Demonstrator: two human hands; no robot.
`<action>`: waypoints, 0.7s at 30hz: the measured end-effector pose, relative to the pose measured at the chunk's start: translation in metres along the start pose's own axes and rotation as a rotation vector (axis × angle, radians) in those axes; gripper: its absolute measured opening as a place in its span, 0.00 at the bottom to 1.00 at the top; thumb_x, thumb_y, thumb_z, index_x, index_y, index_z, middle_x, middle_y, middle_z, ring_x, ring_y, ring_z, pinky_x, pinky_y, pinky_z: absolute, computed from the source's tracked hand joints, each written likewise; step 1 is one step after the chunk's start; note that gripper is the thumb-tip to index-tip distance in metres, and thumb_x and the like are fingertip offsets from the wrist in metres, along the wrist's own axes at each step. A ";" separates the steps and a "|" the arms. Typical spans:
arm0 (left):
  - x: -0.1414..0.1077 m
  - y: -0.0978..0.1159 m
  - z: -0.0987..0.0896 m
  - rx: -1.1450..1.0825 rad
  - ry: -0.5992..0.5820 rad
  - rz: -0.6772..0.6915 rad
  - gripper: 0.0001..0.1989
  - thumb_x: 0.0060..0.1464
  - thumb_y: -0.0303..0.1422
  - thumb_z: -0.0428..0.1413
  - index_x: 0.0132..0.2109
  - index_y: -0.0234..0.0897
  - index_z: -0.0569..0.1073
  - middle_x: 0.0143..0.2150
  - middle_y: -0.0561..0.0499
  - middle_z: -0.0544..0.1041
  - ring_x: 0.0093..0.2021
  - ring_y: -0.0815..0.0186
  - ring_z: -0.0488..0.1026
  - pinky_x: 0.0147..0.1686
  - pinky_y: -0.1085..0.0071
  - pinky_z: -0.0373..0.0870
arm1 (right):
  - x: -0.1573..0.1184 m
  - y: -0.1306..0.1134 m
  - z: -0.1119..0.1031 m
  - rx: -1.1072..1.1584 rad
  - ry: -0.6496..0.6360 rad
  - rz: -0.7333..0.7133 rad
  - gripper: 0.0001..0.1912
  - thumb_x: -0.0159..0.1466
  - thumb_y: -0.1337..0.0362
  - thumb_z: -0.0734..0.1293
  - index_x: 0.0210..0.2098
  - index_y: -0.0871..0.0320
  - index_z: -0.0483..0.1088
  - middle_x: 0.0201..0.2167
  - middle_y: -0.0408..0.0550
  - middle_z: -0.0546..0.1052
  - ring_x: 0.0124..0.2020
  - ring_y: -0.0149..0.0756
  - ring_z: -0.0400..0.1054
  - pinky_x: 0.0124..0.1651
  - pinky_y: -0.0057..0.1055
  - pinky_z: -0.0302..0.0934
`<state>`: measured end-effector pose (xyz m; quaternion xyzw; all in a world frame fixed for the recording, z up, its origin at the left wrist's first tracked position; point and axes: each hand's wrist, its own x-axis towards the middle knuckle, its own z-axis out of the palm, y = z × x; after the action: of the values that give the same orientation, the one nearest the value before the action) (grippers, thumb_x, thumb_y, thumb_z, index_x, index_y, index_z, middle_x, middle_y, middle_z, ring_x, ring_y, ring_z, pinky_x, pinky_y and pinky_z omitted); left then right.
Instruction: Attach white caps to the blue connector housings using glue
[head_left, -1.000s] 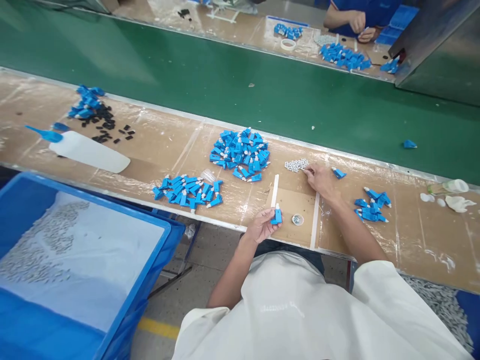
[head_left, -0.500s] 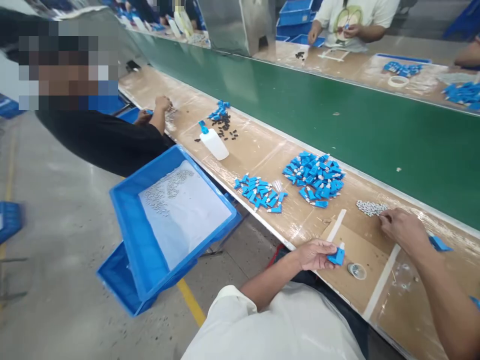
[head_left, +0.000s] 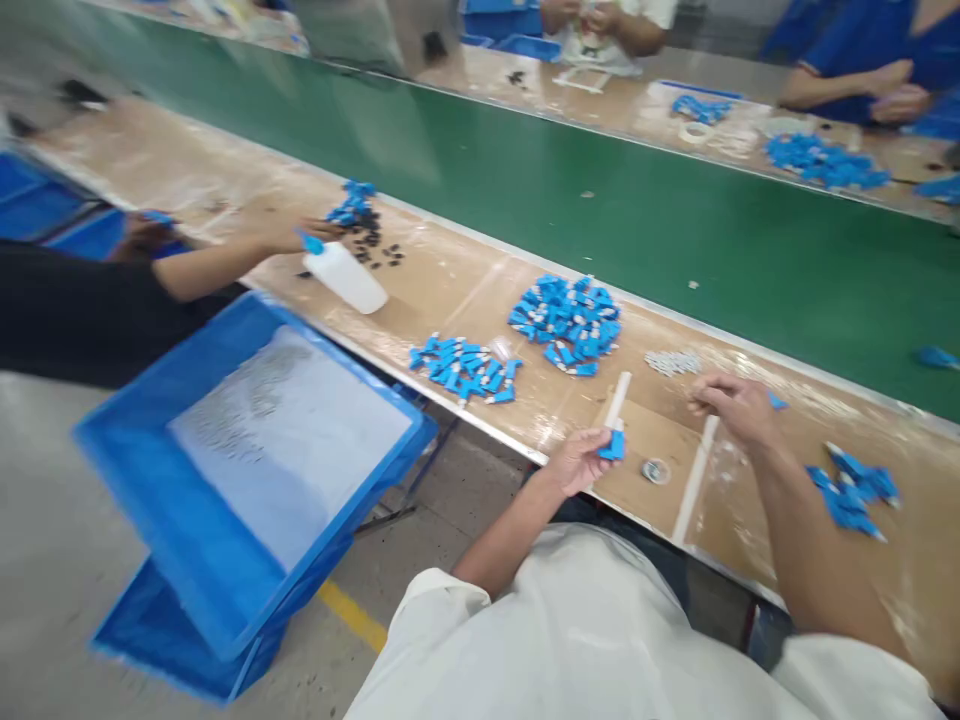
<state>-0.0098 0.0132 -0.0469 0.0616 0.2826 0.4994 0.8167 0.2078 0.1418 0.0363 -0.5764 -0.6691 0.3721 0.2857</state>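
My left hand (head_left: 576, 464) is at the front edge of the table, its fingers closed on a small blue plastic piece (head_left: 614, 446). To the right, my right hand (head_left: 736, 408) hovers over the tabletop with thumb and fingers pinched together; whatever is between them is too small to make out. Just beyond its fingertips lies a heap of small white-grey parts (head_left: 671, 362), apart from the hand. A small round dish (head_left: 655, 471) sits between my hands. Left of it are a large pile of blue pieces with white tips (head_left: 566, 325) and a smaller pile of blue pieces (head_left: 466, 370).
A green conveyor belt (head_left: 480, 190) runs behind the table. At left stand a white bottle (head_left: 349, 277), black bits (head_left: 367, 240) and a blue tray (head_left: 150, 470) with a white sheet. A co-worker's hand (head_left: 311, 235) is by the bottle. More blue pieces (head_left: 851, 490) lie right.
The view has swung right. My right hand has drawn back from the white-grey heap. My left hand still holds the blue piece. The co-worker's arm at left has reached towards the bottle.
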 end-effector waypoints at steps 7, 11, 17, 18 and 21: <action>-0.027 0.015 0.045 0.104 0.004 0.060 0.17 0.50 0.38 0.69 0.41 0.29 0.78 0.31 0.47 0.78 0.28 0.70 0.73 0.25 0.76 0.65 | -0.089 -0.056 0.024 0.726 -0.207 0.241 0.18 0.47 0.53 0.81 0.27 0.57 0.75 0.22 0.44 0.79 0.18 0.30 0.71 0.19 0.24 0.66; -0.037 0.011 0.062 0.179 -0.046 0.079 0.22 0.46 0.44 0.71 0.40 0.31 0.77 0.30 0.50 0.77 0.28 0.70 0.73 0.26 0.75 0.67 | -0.112 -0.072 0.028 0.794 -0.216 0.259 0.19 0.48 0.51 0.82 0.26 0.58 0.76 0.22 0.45 0.79 0.18 0.29 0.71 0.19 0.23 0.66; -0.047 0.008 0.069 0.209 -0.032 0.108 0.28 0.39 0.49 0.73 0.39 0.31 0.77 0.28 0.52 0.75 0.26 0.72 0.70 0.24 0.76 0.67 | -0.121 -0.075 0.031 0.818 -0.174 0.277 0.19 0.48 0.50 0.82 0.26 0.58 0.77 0.21 0.43 0.77 0.17 0.27 0.68 0.18 0.23 0.64; -0.048 0.008 0.069 0.216 -0.031 0.107 0.28 0.39 0.49 0.73 0.38 0.31 0.76 0.28 0.52 0.74 0.25 0.72 0.70 0.24 0.76 0.67 | -0.121 -0.075 0.031 0.813 -0.173 0.277 0.19 0.48 0.50 0.82 0.26 0.57 0.76 0.21 0.43 0.77 0.17 0.27 0.67 0.18 0.23 0.64; -0.050 0.009 0.070 0.238 -0.026 0.087 0.26 0.39 0.48 0.73 0.35 0.32 0.76 0.26 0.53 0.74 0.23 0.73 0.69 0.21 0.78 0.66 | -0.125 -0.073 0.033 0.775 -0.175 0.251 0.20 0.50 0.49 0.81 0.27 0.57 0.76 0.21 0.43 0.76 0.18 0.28 0.66 0.18 0.24 0.63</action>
<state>0.0025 -0.0119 0.0346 0.1768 0.3263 0.4964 0.7848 0.1617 0.0087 0.0840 -0.4696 -0.4256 0.6760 0.3761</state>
